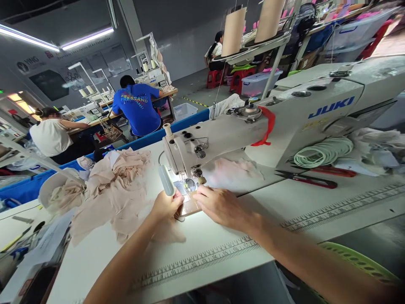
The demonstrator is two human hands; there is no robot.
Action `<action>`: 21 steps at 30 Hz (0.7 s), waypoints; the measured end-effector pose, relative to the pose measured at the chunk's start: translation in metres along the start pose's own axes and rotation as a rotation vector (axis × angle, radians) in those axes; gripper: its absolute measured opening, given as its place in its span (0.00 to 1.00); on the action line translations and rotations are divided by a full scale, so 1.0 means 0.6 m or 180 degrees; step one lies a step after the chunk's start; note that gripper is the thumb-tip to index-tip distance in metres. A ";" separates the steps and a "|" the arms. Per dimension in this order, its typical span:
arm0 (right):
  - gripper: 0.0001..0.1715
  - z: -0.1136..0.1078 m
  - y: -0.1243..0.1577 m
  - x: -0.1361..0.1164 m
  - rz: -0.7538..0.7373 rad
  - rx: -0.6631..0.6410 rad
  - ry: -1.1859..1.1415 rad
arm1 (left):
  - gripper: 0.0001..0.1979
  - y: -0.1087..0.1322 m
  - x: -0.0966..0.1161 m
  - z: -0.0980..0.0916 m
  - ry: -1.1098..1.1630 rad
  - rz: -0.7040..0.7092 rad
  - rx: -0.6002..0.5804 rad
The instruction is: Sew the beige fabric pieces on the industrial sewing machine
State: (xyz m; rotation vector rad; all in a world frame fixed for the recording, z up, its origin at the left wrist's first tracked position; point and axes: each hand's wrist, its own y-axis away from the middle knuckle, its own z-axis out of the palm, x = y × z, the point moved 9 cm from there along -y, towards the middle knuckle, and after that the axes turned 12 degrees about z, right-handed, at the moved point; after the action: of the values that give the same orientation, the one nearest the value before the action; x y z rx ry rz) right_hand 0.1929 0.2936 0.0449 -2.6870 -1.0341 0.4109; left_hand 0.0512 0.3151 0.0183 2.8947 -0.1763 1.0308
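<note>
A white JUKI sewing machine point(221, 143) stands in front of me, its lamp lighting the needle area. My left hand point(167, 204) is closed beside the presser foot point(183, 179), its thumb and fingers pinching a piece of beige fabric point(172, 233) that spreads out below the wrist. On the other side of the needle, my right hand point(220, 207) has bent fingers closed at the edge of the beige material near the plate. Its fingertips partly hide what they grip. A heap of beige fabric pieces point(117, 185) lies left of my hands.
Black-and-red thread snips point(306, 179) and a coil of pale green cord point(322, 152) lie right of the machine. A ruler strip point(202, 264) runs along the table's front edge. Thread cones point(234, 31) stand overhead. A co-worker in a blue shirt point(137, 107) sits beyond.
</note>
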 end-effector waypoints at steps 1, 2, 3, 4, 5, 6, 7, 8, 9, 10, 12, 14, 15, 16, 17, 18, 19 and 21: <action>0.11 0.001 0.000 0.003 0.0051 -0.0015 0.0034 | 0.04 0.000 -0.001 0.000 -0.0004 -0.0057 -0.0006; 0.10 0.002 0.000 0.004 0.0073 -0.0029 0.0059 | 0.04 0.001 -0.001 0.001 -0.0004 -0.0101 -0.0008; 0.10 0.003 0.000 0.004 0.0086 -0.0041 0.0074 | 0.04 0.001 -0.002 0.001 -0.0007 -0.0131 0.0000; 0.09 0.004 0.000 0.003 0.0093 -0.0051 0.0084 | 0.04 0.002 -0.002 0.001 -0.0019 -0.0147 0.0014; 0.09 0.004 -0.001 0.002 0.0101 -0.0056 0.0093 | 0.04 0.002 -0.002 0.000 -0.0036 -0.0157 0.0029; 0.09 0.005 -0.001 0.001 0.0106 -0.0057 0.0106 | 0.05 0.002 -0.002 0.000 -0.0050 -0.0154 0.0045; 0.10 0.005 -0.001 0.000 0.0107 -0.0059 0.0126 | 0.05 0.003 -0.001 0.000 -0.0055 -0.0146 0.0064; 0.10 0.005 -0.001 -0.001 0.0107 -0.0062 0.0151 | 0.05 0.003 -0.001 0.000 -0.0050 -0.0135 0.0084; 0.10 0.006 -0.001 -0.002 0.0102 -0.0068 0.0177 | 0.05 0.003 -0.001 0.000 -0.0036 -0.0122 0.0103; 0.10 0.006 -0.001 -0.003 0.0092 -0.0077 0.0199 | 0.05 0.003 -0.002 0.000 -0.0014 -0.0112 0.0111; 0.10 0.008 -0.001 -0.005 0.0064 -0.0096 0.0237 | 0.05 0.004 -0.003 0.002 0.0040 -0.0104 0.0114; 0.11 0.008 -0.001 -0.007 0.0032 -0.0091 0.0279 | 0.05 0.004 -0.003 0.002 0.0070 -0.0095 0.0113; 0.12 0.010 -0.001 -0.009 0.0013 -0.0091 0.0305 | 0.06 0.004 -0.002 0.001 0.0078 -0.0087 0.0112; 0.14 0.011 -0.001 -0.010 -0.0008 -0.0091 0.0333 | 0.06 0.003 -0.002 0.000 0.0084 -0.0085 0.0102; 0.16 0.013 0.000 -0.012 -0.0032 -0.0088 0.0360 | 0.06 0.003 -0.001 0.000 0.0087 -0.0091 0.0069; 0.17 0.016 0.000 -0.015 -0.0057 -0.0084 0.0388 | 0.06 0.002 -0.001 0.000 0.0078 -0.0096 0.0029; 0.18 0.019 0.000 -0.017 -0.0089 -0.0080 0.0416 | 0.05 0.002 0.000 0.000 0.0036 -0.0091 -0.0024; 0.18 0.024 0.000 -0.022 -0.0139 -0.0066 0.0460 | 0.04 0.000 0.007 -0.005 -0.0236 0.0082 -0.0048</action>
State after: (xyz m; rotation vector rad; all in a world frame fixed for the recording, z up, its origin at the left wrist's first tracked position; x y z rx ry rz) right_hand 0.1784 0.2862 0.0338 -2.6613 -1.0581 0.1955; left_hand 0.0523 0.3149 0.0232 2.9266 -0.2249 0.9224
